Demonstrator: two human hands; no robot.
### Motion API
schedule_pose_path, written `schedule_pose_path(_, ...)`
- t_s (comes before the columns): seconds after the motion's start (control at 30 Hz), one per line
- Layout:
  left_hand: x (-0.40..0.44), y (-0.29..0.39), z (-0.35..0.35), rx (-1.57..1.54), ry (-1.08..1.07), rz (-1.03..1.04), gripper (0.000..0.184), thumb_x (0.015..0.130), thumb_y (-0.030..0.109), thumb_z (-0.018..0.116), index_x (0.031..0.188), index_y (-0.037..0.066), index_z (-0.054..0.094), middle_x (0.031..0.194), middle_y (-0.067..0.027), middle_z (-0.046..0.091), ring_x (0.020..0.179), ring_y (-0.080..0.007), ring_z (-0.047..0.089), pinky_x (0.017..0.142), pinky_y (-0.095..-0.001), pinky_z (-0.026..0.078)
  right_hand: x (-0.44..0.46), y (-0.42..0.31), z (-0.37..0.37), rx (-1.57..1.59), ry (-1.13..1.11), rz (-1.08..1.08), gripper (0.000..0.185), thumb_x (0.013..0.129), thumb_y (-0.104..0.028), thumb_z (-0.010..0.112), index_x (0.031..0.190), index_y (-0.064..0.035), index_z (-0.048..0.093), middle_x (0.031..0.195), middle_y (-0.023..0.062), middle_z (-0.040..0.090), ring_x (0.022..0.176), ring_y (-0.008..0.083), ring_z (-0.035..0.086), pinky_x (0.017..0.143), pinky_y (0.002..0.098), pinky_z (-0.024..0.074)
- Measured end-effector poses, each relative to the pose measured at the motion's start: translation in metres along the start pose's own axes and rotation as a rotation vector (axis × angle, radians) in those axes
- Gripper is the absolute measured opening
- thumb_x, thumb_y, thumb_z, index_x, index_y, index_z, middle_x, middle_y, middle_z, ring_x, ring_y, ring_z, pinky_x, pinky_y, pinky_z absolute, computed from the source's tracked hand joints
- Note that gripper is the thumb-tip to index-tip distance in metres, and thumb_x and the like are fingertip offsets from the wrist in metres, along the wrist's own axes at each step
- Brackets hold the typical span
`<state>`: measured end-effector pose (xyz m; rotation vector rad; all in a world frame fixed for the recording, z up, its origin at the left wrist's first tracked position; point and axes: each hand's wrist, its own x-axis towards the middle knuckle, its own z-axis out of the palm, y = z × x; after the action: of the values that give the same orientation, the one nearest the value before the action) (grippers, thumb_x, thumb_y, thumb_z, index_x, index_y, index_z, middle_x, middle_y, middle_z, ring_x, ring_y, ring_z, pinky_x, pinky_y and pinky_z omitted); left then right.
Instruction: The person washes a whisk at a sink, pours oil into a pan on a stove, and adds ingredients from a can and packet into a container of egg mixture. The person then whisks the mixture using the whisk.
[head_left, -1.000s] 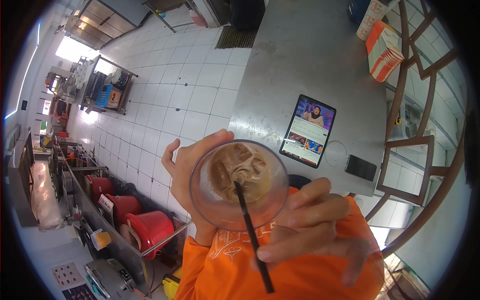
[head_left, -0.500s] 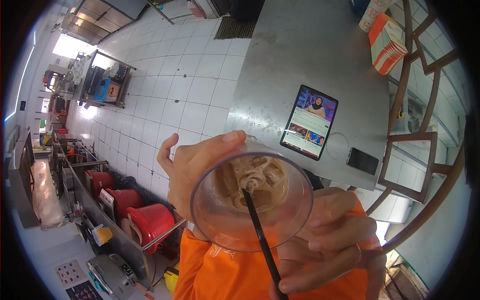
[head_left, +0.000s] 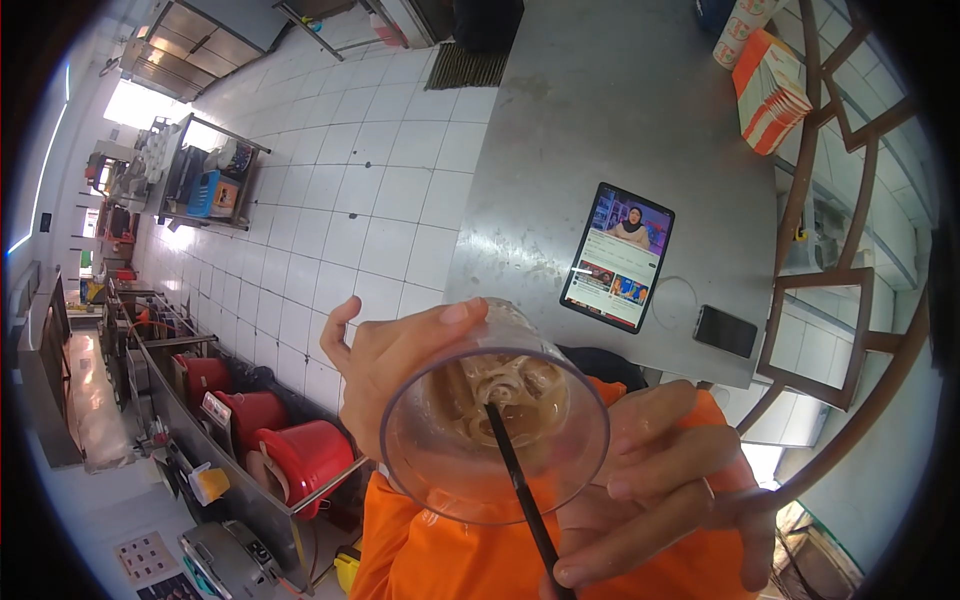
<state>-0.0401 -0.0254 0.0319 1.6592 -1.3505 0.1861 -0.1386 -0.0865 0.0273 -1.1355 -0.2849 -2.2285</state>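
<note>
Clear cup (head_left: 425,475) tilted, mouth turned towards camera, at near centre; wrapped by curved left hand (head_left: 385,365). Black straw (head_left: 517,475) dipped into iced drink (head_left: 535,415), near end touched by fingertip of right hand (head_left: 660,480), fingers partly curled; whether straw is pinched cannot be told. Cup judged steadied, straw free to be moved. Tablet (head_left: 618,255) and phone (head_left: 725,331) laid on metal table (head_left: 560,120), far right.

Your left grip (head_left: 385,370) holds the clear cup (head_left: 435,485) of iced drink, your right grip (head_left: 675,490) touches its black straw (head_left: 522,490), and beyond both grips a tablet (head_left: 618,256) lies on the surface (head_left: 560,130).
</note>
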Motion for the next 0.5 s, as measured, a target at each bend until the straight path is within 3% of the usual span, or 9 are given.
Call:
schedule_pose_path(0.1,0.003,0.0,-0.003,-0.018,-0.11,-0.08,0.036,0.07,0.027,0.067,0.1,0.009,0.067,0.089,0.0015,0.072,0.077,-0.0097,0.061,0.103,-0.0428,0.026,-0.004,-0.003,-0.007,-0.01,-0.009,0.099,0.073,0.074,-0.027,0.077,0.133,-0.0204,0.035,0.086,0.0096,0.062,0.078,0.0177,0.046,0.07,0.032,0.0357)
schedule_pose_path(0.23,0.0,-0.03,0.008,0.029,-0.237,0.017,0.067,0.065,0.037,0.081,0.118,0.007,0.054,0.117,-0.0111,0.059,0.096,-0.023,0.062,0.101,-0.0432,0.038,-0.022,0.005,-0.063,-0.066,0.044,0.429,0.078,0.071,-0.027,0.08,0.132,-0.0156,0.034,0.086,0.011,0.059,0.076,0.0183,0.045,0.069,0.0317,0.0344)
schedule_pose_path(0.3,0.001,-0.042,0.021,0.03,-0.261,0.058,0.075,0.063,0.039,0.084,0.122,0.006,0.051,0.124,-0.0143,0.055,0.1,-0.0263,0.062,0.1,-0.0433,0.041,-0.024,0.034,-0.096,-0.58,-0.268,0.361,0.063,0.078,-0.011,0.063,0.132,-0.0092,0.03,0.104,0.0186,0.053,0.085,0.0225,0.051,0.077,0.0357,0.0382)
schedule_pose_path(0.33,0.003,-0.048,0.031,-0.019,-0.229,0.008,0.081,0.056,0.038,0.088,0.122,0.007,0.052,0.121,-0.0133,0.058,0.101,-0.0252,0.062,0.099,-0.0418,0.042,-0.025,0.048,-0.112,-0.815,-0.406,0.279,0.057,0.081,-0.002,0.054,0.132,-0.006,0.028,0.113,0.0224,0.05,0.09,0.0246,0.054,0.081,0.0377,0.0401)
schedule_pose_path(0.37,0.003,-0.055,0.041,-0.067,-0.197,-0.043,0.088,0.049,0.037,0.091,0.122,0.007,0.053,0.118,-0.0122,0.06,0.102,-0.0241,0.062,0.097,-0.0404,0.044,-0.042,0.06,-0.151,-0.926,-0.382,0.493,0.061,0.08,0.008,0.047,0.136,-0.0059,0.027,0.118,0.022,0.048,0.096,0.0238,0.056,0.084,0.039,0.0409)
schedule_pose_path(0.4,0.001,-0.067,0.053,-0.072,-0.192,-0.038,0.088,0.049,0.037,0.091,0.122,0.007,0.053,0.118,-0.0122,0.06,0.102,-0.0241,0.062,0.097,-0.0404,0.044,-0.053,0.069,-0.179,-0.961,-0.28,0.692,0.066,0.077,0.011,0.047,0.138,-0.0043,0.027,0.118,0.0205,0.048,0.1,0.0238,0.056,0.088,0.0388,0.0375)
schedule_pose_path(0.43,-0.002,-0.083,0.067,-0.03,-0.217,-0.084,0.087,0.05,0.04,0.09,0.122,0.008,0.054,0.116,-0.0068,0.063,0.103,-0.0195,0.061,0.096,-0.0398,0.036,-0.064,0.076,-0.206,-0.985,-0.174,0.889,0.071,0.074,0.014,0.046,0.14,-0.0027,0.027,0.118,0.019,0.048,0.104,0.0239,0.055,0.091,0.0386,0.034)
schedule_pose_path(0.47,-0.007,-0.1,0.081,0.012,-0.241,-0.131,0.086,0.051,0.044,0.089,0.122,0.009,0.055,0.114,-0.0013,0.065,0.105,-0.0149,0.06,0.096,-0.0393,0.027,-0.079,0.077,-0.244,-1.178,-0.352,0.938,0.074,0.072,0.015,0.045,0.141,-0.0046,0.027,0.118,0.0169,0.048,0.106,0.0228,0.055,0.094,0.0396,0.0309)
schedule_pose_path(0.5,-0.013,-0.115,0.097,-0.048,-0.263,-0.195,0.084,0.054,0.043,0.087,0.123,0.01,0.054,0.115,-0.0022,0.065,0.107,-0.0147,0.059,0.094,-0.0397,0.027,-0.093,0.078,-0.276,-1.37,-0.534,0.977,0.077,0.071,0.016,0.044,0.142,-0.0065,0.026,0.119,0.0147,0.047,0.108,0.0217,0.055,0.096,0.0405,0.0279)
